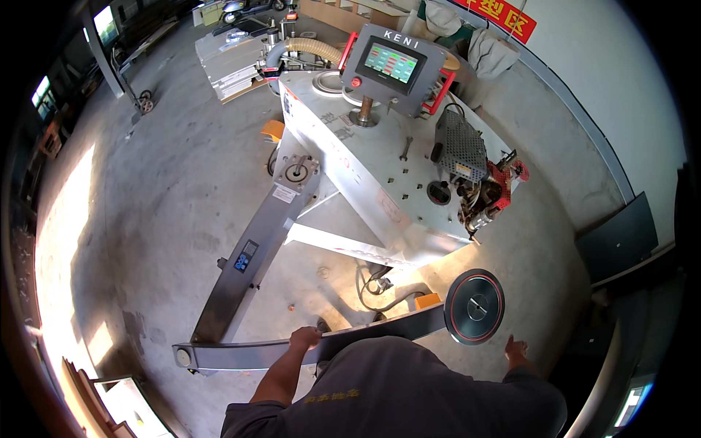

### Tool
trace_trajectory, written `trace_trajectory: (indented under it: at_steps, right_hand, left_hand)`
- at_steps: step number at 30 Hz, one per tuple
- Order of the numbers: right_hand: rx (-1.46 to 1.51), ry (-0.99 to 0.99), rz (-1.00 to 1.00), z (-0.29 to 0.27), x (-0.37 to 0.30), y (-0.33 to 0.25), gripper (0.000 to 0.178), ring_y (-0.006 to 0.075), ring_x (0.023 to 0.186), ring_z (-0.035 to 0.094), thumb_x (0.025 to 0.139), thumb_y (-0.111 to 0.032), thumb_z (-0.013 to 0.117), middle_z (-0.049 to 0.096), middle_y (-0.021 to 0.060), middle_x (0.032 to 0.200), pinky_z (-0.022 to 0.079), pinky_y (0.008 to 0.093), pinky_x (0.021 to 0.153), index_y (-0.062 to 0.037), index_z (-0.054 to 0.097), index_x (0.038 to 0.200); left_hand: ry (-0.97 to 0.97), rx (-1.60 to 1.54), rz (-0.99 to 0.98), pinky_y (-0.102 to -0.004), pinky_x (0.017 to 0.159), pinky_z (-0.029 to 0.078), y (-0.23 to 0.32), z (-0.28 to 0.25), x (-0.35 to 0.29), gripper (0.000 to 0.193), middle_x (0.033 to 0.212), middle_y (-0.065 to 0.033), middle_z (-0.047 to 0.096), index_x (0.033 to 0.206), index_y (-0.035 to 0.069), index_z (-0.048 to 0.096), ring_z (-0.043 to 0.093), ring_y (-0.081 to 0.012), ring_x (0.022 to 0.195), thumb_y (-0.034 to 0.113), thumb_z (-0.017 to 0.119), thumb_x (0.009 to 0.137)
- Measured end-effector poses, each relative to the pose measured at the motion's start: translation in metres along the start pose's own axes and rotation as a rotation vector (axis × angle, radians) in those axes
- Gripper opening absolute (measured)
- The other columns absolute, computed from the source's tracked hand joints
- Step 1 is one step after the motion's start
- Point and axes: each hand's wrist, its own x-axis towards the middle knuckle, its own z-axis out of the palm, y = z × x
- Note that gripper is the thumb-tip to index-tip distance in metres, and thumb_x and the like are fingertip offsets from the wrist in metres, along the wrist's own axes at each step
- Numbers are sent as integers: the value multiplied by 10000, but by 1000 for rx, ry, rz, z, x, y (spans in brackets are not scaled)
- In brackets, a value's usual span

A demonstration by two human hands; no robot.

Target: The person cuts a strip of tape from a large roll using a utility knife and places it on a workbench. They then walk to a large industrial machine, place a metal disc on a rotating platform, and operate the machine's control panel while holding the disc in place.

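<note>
Loosely, the right hand [515, 347] spreads near the black disc [475, 306]; the left hand [305, 337] curls at the grey arm [241, 356], grip impossible to tell. Contents of the pale box [209, 13] are indistinct.

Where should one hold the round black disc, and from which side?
Probably hold the black disc by its outer rim, from the right: it is flat and round, the grey beam meets its left side, and the right hand is nearby.

The arm [255, 355] is grey, the disc [475, 306] black ringed in red, the panel handles [440, 93] bright red.
</note>
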Motion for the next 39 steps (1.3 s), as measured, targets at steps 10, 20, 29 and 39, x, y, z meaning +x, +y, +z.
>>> trace_trajectory:
  at_steps: [10,20,29,39]
  right_hand:
    - [141,26,-602,-29,-15,-155,543,427,1398,204,952,-441,387,249,240,1502,210,512,1134,-123,372,1391]
    - [261,-43,-581,-63,-62,-204,676,396,1432,125,941,-453,363,118,181,1562,149,518,1147,-107,190,1496]
    - [180,101,-943,-63,-145,-224,749,416,1422,131,918,-398,491,139,236,1538,145,477,1157,13,186,1465]
    - [166,43,-909,2,-170,-82,821,352,1446,85,911,-399,530,116,240,1542,89,436,1176,66,138,1462]
  left_hand:
    - [-9,-5,49,-420,926,476,-2,8,7,400,1177,-105,641,1116,176,667,603,-305,1096,349,404,871]
    - [-24,-26,10,-416,949,460,-3,5,7,408,1211,-96,625,1138,194,661,585,-293,1129,358,394,878]
    - [-32,8,32,-425,945,463,-1,3,5,409,1221,-99,619,1141,189,658,579,-294,1138,344,375,890]
    - [-51,16,64,-421,946,462,-8,7,12,404,1223,-99,617,1138,177,657,578,-298,1137,343,394,880]
